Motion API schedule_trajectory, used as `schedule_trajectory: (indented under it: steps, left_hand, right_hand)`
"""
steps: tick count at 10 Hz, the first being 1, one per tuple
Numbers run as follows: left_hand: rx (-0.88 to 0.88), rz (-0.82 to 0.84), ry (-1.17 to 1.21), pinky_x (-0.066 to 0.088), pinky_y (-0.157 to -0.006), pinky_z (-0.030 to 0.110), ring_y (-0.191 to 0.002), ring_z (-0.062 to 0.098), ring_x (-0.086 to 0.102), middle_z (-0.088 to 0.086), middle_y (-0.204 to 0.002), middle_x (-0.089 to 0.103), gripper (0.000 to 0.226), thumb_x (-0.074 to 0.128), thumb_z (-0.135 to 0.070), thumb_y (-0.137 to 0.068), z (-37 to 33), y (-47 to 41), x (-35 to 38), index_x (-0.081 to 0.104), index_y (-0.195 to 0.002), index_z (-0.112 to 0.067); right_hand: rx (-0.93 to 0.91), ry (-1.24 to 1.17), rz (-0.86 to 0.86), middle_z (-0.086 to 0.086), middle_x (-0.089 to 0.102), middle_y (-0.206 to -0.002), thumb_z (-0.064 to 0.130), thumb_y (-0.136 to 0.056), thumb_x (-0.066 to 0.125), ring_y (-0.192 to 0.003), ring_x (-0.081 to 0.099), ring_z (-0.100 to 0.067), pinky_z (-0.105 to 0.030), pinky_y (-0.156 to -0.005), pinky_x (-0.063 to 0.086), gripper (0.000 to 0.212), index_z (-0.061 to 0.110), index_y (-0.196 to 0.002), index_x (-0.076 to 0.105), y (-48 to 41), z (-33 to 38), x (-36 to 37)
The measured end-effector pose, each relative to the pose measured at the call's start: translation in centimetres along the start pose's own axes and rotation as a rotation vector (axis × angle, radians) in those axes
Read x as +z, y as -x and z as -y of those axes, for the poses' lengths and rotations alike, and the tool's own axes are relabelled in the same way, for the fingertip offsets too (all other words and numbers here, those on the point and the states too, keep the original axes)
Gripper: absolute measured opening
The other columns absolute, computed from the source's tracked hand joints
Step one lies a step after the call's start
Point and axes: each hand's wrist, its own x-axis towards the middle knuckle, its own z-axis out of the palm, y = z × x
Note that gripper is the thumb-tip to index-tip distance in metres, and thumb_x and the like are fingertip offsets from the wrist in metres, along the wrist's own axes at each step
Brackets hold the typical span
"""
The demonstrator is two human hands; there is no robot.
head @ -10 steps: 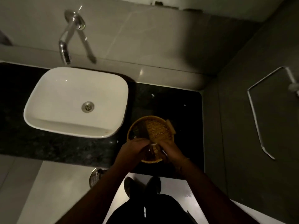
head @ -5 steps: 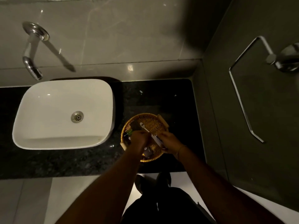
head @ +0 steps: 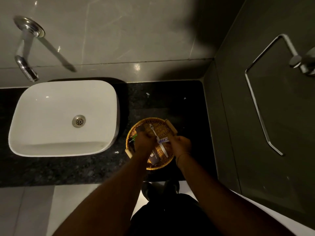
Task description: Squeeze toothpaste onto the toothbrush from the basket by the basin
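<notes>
A round woven basket (head: 166,163) sits on the black granite counter to the right of the white basin (head: 51,108). Both my hands are over it. My left hand (head: 144,143) is closed with its fingertips on the neck of a white toothbrush (head: 152,129), whose head points to the far side and whose handle runs back between my hands. My right hand (head: 181,145) holds a small toothpaste tube (head: 163,140) lying crosswise over the brush, its tip toward my left fingers. Whether the tube's cap is on is hidden.
In the basket lie a dark sachet (head: 154,157), a green item (head: 134,138) and a dark round item (head: 140,129). A chrome wall tap (head: 25,65) hangs over the basin. A metal towel ring (head: 257,106) is on the right wall. My shoes show below the counter edge.
The toothbrush and toothpaste tube came up out of the basket into my hands. The tube now lies across the brush. The camera view shifted right and down.
</notes>
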Motion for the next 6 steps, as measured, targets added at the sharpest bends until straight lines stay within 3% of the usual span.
schedule_trajectory:
  steps: [1,2,3,4,5,6]
  left_hand:
    - [0.012,-0.08,0.059,0.068,-0.075,0.048,-0.079,0.031,0.08,0.015,-0.09,0.079,0.014,0.067,-0.017,-0.105,0.7,0.9,-0.4,0.074,-0.101,-0.005]
    - [0.04,-0.154,0.047,0.066,-0.071,0.042,-0.076,0.024,0.078,0.008,-0.086,0.077,0.013,0.07,-0.02,-0.103,1.6,1.4,-0.9,0.074,-0.097,-0.009]
    - [0.1,-0.186,0.044,0.049,-0.056,0.02,-0.066,0.003,0.066,-0.007,-0.077,0.068,0.011,0.072,-0.02,-0.102,2.4,2.2,-1.3,0.07,-0.092,-0.015]
    - [0.17,-0.21,0.023,0.053,-0.06,0.028,-0.067,0.006,0.066,-0.009,-0.077,0.068,0.013,0.071,-0.025,-0.101,2.5,3.0,-1.8,0.071,-0.092,-0.016]
    - [0.234,-0.231,-0.044,0.064,-0.072,0.039,-0.073,0.017,0.075,-0.003,-0.082,0.075,0.019,0.063,-0.038,-0.104,2.7,3.7,-3.0,0.072,-0.1,-0.02]
    - [0.232,-0.368,-0.31,0.062,-0.077,0.036,-0.083,0.024,0.078,-0.002,-0.089,0.077,0.033,0.051,-0.054,-0.103,3.6,4.9,-4.6,0.068,-0.111,-0.027]
  right_hand:
    - [0.257,-0.453,0.072,-0.023,0.077,-0.115,0.027,-0.085,0.081,-0.103,0.076,-0.035,-0.052,-0.096,0.061,0.039,-0.002,-0.111,0.075,-0.7,-0.7,0.6]
    - [0.432,-1.026,0.143,-0.035,0.05,-0.148,0.023,-0.1,0.061,-0.121,0.063,-0.041,-0.049,-0.108,0.049,0.06,-0.013,-0.145,0.044,-0.5,-1.0,1.0]
    - [0.6,-1.25,-0.027,-0.035,0.03,-0.162,0.015,-0.098,0.06,-0.142,0.048,-0.043,-0.049,-0.113,0.046,0.071,-0.007,-0.156,0.026,-1.2,-1.4,1.8]
    - [0.389,-0.563,0.03,-0.027,0.071,-0.124,0.015,-0.097,0.067,-0.101,0.076,-0.032,-0.038,-0.08,0.064,0.035,-0.006,-0.125,0.064,-0.3,-1.0,1.9]
    - [0.189,-0.144,-0.066,-0.015,0.078,-0.092,0.032,-0.093,0.072,-0.067,0.074,-0.023,-0.037,-0.065,0.063,0.029,0.004,-0.09,0.07,0.5,-1.3,1.9]
    - [0.018,-0.029,-0.074,-0.01,0.077,-0.09,0.049,-0.097,0.061,-0.078,0.075,-0.025,-0.04,-0.075,0.063,0.043,0.007,-0.097,0.072,2.7,-0.1,2.4]
